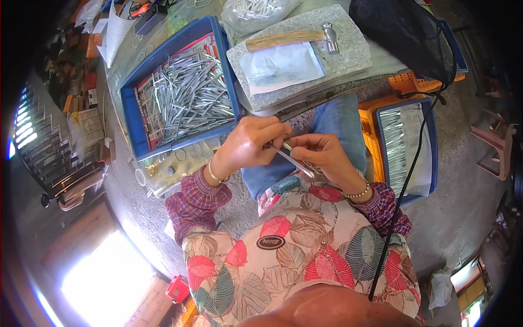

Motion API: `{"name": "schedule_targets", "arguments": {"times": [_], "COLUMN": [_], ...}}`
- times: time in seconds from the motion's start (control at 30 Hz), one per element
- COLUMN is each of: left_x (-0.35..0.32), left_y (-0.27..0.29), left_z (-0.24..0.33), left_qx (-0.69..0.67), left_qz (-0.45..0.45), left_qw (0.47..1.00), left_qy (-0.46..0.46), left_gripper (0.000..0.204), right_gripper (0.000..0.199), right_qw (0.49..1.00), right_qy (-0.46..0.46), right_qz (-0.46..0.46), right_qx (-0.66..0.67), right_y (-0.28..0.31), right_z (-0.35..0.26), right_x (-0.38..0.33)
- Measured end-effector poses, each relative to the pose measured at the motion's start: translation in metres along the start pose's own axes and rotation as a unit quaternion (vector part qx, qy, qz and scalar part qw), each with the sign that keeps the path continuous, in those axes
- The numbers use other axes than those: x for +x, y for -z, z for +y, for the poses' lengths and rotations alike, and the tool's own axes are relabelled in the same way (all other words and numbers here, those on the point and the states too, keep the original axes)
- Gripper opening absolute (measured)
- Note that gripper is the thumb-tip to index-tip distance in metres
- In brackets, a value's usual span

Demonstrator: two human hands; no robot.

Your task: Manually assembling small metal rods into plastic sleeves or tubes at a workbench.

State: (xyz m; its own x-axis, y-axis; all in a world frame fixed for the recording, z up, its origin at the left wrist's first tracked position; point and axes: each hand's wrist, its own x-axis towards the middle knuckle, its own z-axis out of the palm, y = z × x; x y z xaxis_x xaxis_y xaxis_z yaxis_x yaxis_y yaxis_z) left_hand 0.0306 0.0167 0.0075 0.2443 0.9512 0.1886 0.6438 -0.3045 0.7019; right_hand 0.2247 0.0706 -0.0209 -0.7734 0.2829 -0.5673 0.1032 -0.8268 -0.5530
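Note:
Close together above my lap, both hands work at some slender silver metal pieces. My left hand is closed around one end of a thin silver metal rod, which slants down to the right. My right hand has its thumb and fingers pinched by the rod's upper part; a small shiny bit shows at the fingertips, too small to name. Just beyond my left hand, a blue bin lined with printed paper holds a heap of similar silver rods.
On the bench ahead, a granite slab carries a ball-peen hammer and a pale flat packet. A clear bag lies behind. To the right stand a blue tray of rods, an orange crate and a hanging black cord.

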Motion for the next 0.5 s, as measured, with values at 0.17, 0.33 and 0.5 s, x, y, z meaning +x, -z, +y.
{"name": "schedule_targets", "arguments": {"times": [0.17, 0.33, 0.5], "left_x": [-0.009, -0.018, -0.025], "left_y": [-0.004, 0.001, 0.033], "left_z": [-0.005, -0.003, 0.016], "left_qx": [-0.193, -0.255, 0.033], "left_qz": [0.022, 0.063, 0.111], "left_qw": [0.954, 0.905, 0.967], "left_qy": [0.227, 0.335, 0.225], "left_gripper": [0.018, 0.021, 0.03], "right_gripper": [0.027, 0.024, 0.02], "right_qw": [1.0, 0.998, 0.989], "right_qy": [-0.001, 0.032, 0.115], "right_qz": [0.012, 0.048, 0.06], "right_qx": [0.007, 0.008, -0.076], "right_y": [0.001, 0.008, 0.009], "right_z": [-0.001, 0.006, -0.006], "right_x": [0.001, 0.011, 0.027]}}
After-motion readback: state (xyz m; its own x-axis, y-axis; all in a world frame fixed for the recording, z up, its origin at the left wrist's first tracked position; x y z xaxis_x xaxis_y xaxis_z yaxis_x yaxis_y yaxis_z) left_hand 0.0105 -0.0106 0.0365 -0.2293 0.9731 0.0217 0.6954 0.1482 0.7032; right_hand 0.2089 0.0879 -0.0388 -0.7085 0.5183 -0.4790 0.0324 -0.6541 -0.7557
